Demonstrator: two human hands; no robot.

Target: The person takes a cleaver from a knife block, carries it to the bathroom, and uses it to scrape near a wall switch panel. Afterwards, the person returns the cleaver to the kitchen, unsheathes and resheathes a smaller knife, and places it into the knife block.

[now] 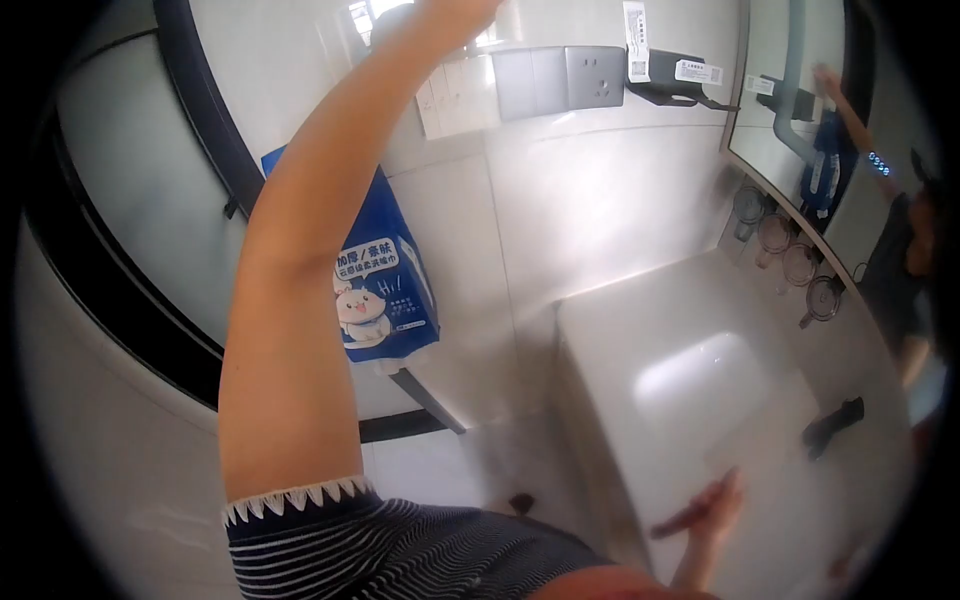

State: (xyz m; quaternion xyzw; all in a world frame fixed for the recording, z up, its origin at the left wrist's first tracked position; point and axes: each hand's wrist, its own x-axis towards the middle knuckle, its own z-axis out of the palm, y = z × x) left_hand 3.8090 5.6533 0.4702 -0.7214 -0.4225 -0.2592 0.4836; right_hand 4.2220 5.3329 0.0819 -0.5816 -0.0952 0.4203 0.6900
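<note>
My left arm is raised along the left side of the view, in a striped sleeve with a white scalloped trim. Only the base of my left hand [462,10] shows at the top edge, near the wall above a row of switch plates; its fingers are out of the frame. Partly behind that forearm hangs a blue pack of face towels [415,290] with a white cartoon animal printed on it. At the lower right, my right hand [712,508] is over the front part of the white washbasin [610,330]. It is slightly blurred, its fingers look apart, and I make out nothing held.
Grey socket plates [594,78] and a black wall holder [668,92] with paper labels are on the tiled wall. Several clear cups [800,264] hang below the mirror cabinet [760,130]. A black faucet [832,428] stands at the basin's right. A dark-framed door [140,210] is at left.
</note>
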